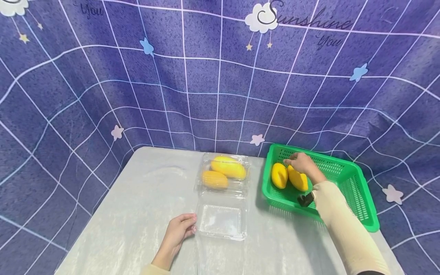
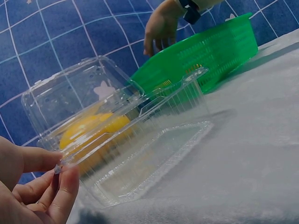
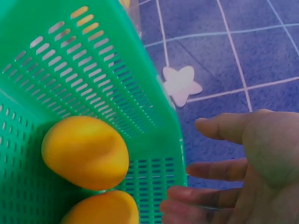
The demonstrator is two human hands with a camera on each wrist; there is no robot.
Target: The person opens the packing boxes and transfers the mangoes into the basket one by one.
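A clear plastic clamshell box [image 1: 222, 219] lies unfolded, two yellow mangoes [image 1: 228, 167] in its far half. My left hand [image 1: 180, 228] is at the left edge of the near half; in the left wrist view its thumb and fingertips [image 2: 70, 175] pinch the plastic rim. Over the far left part of the green basket [image 1: 369, 206] is my right hand [image 1: 300, 162], just above two more mangoes [image 3: 85, 152]. Its fingers are spread and hold nothing in the right wrist view, with the mangoes lying apart from them.
A grey-white table [image 1: 148, 198] carries the box and, to its right, the basket. Behind them hangs a blue curtain [image 1: 206, 95] with white grid lines and stars, close to the table's back edge. The basket's raised walls surround the mangoes inside.
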